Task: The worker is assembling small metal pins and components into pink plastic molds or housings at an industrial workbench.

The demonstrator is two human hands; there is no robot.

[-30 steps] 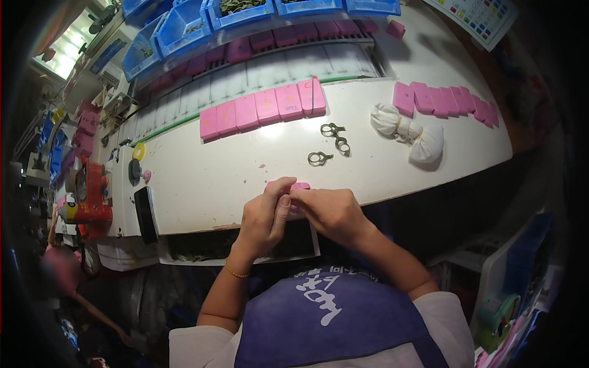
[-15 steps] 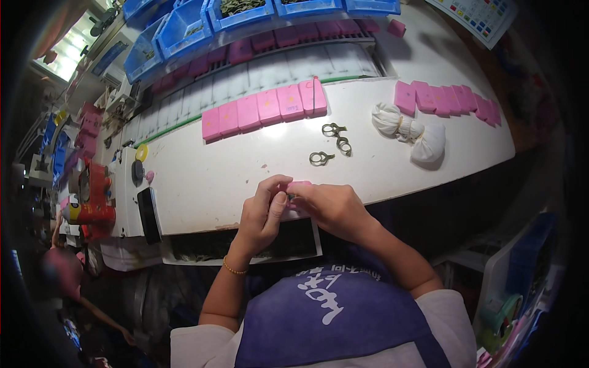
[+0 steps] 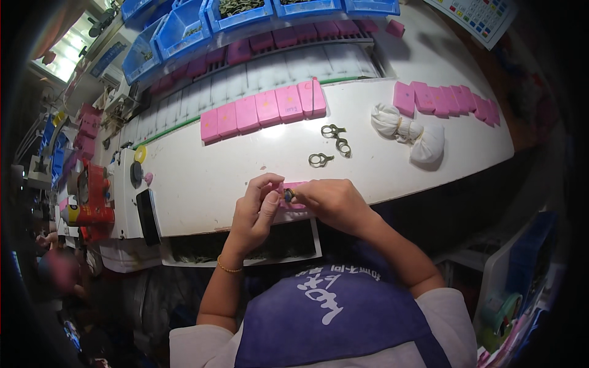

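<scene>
At the table's near edge, a pink block (image 3: 294, 207) sits between my two hands, partly hidden by the fingers. My left hand (image 3: 253, 208) holds its left side with bent fingers and thumb. My right hand (image 3: 334, 201) reaches in from the right, its fingertips pinched on a small dark piece (image 3: 289, 195) at the block. That piece's exact kind is too small to tell. Beyond my hands lie several olive-green ring-shaped pieces with short stems (image 3: 320, 160). A row of pink blocks (image 3: 257, 112) stands farther back, the rightmost with a dark band around it.
A white cloth bundle tied in the middle (image 3: 408, 132) lies at the right, beside another row of pink blocks (image 3: 442, 100). Blue bins (image 3: 239, 11) with small green pieces line the back. A dark phone-like slab (image 3: 148, 216) and a red machine (image 3: 95, 202) are at the left.
My left hand has shifted slightly left, and the gap between my hands is wider. More of the pink block and the small dark piece now shows between them.
</scene>
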